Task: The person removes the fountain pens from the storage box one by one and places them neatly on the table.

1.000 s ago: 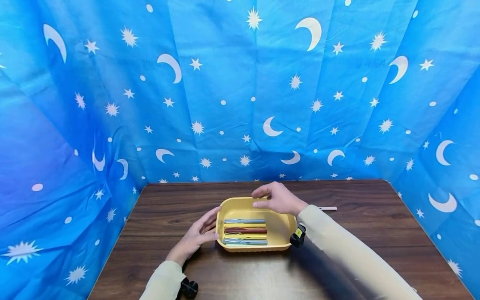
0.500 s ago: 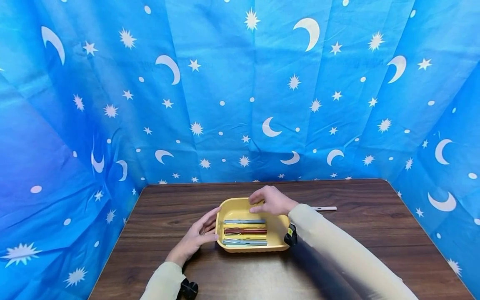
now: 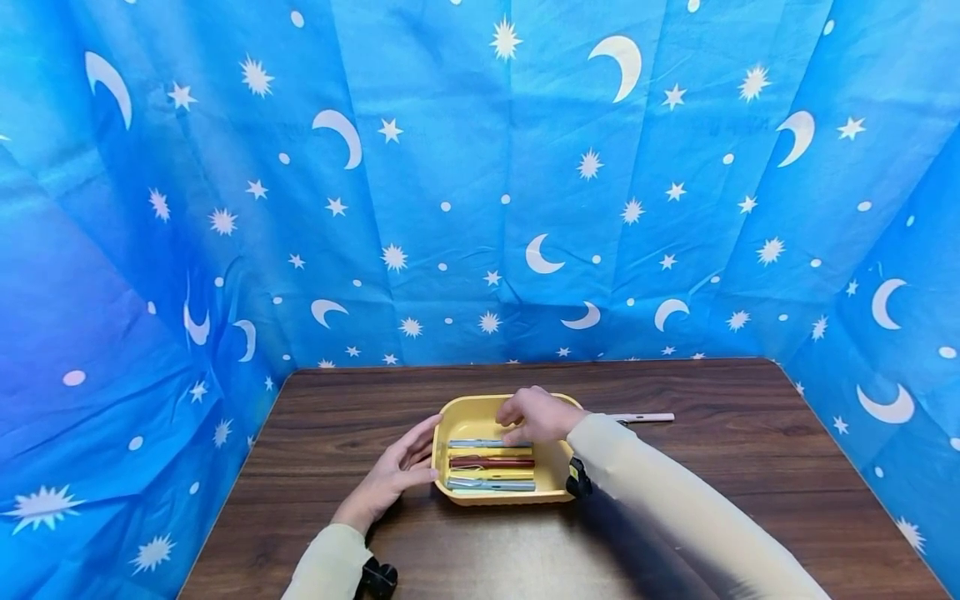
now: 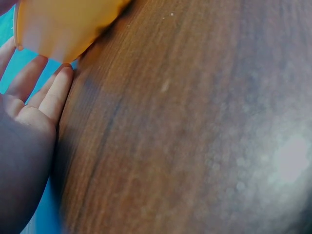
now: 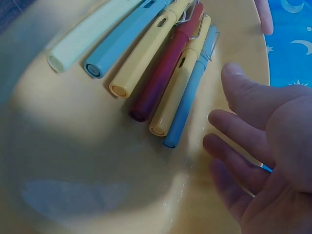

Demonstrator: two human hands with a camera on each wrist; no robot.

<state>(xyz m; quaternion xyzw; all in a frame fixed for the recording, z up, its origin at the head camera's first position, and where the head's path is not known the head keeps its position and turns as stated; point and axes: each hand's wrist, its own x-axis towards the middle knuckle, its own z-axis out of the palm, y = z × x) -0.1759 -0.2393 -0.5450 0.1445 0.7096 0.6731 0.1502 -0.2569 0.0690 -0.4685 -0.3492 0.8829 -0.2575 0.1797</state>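
Observation:
A yellow plastic bin (image 3: 552, 477) stands on the table. Pens lie side by side at its left: mint green (image 5: 92, 39), blue (image 5: 122, 44), yellow (image 5: 144, 56), dark red (image 5: 165, 68), then another yellow pen (image 5: 180, 80) and another blue pen (image 5: 192, 92). My left hand (image 3: 392, 473) rests against the bin's left wall with fairly straight fingers; the left wrist view has them touching the outside of it. Over the back of the bin is my right hand (image 3: 542, 415), fingers loosely bent and apart, holding nothing. Its thumb and fingertips are close to the rearmost blue pen.
Right of the bin, a pale pen (image 3: 651, 417) lies on the dark wood table (image 3: 705, 467), its left end hidden by my right sleeve. A blue curtain (image 3: 465, 208) with moons and stars surrounds the table's back and sides.
My right hand has moved left and lower into the bin, nearer the rearmost blue pen. More of the pale pen shows beside the sleeve. The left hand and the bin keep their places.

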